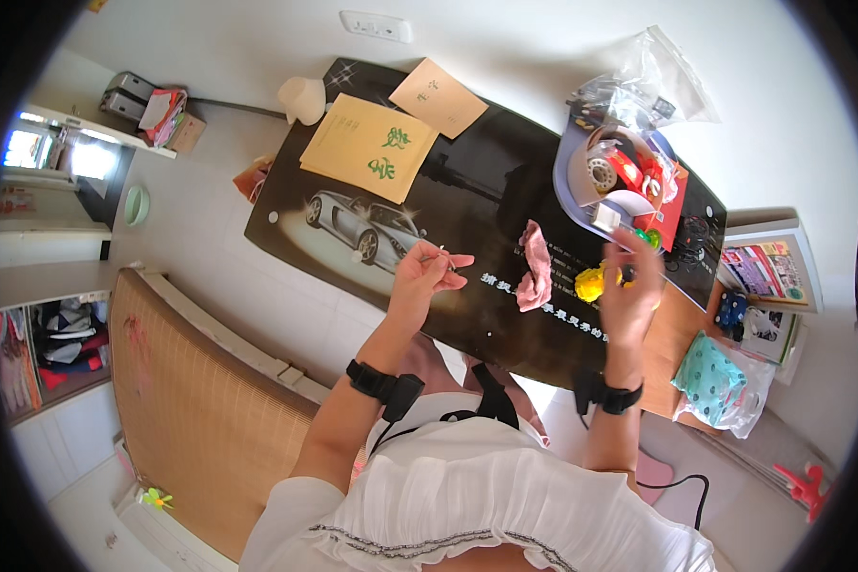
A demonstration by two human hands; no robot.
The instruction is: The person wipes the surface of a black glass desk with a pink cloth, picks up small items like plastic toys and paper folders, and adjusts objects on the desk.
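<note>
My left hand [429, 275] is raised over the near edge of the black glass table [472, 207], below the printed silver car. Its thumb and fingertips pinch a small thin item that is too small to name. My right hand [630, 289] hovers at the table's right side, blurred, with its fingers near a yellow object [592, 283]; whether it holds anything does not show. Between the hands lies a crumpled pink cloth [535, 266]. Beyond my right hand stands a lilac tray [562, 179] filled with rolls of tape, red packets and small items.
Yellow paper booklets [368, 146] lie on the table's far left, with a tan booklet [440, 96] beside them. A clear plastic bag [658, 79] rests behind the tray. Black cables [690, 243] and a teal patterned pouch [709, 379] are at the right. A bamboo-matted bed [207, 400] stands at the left.
</note>
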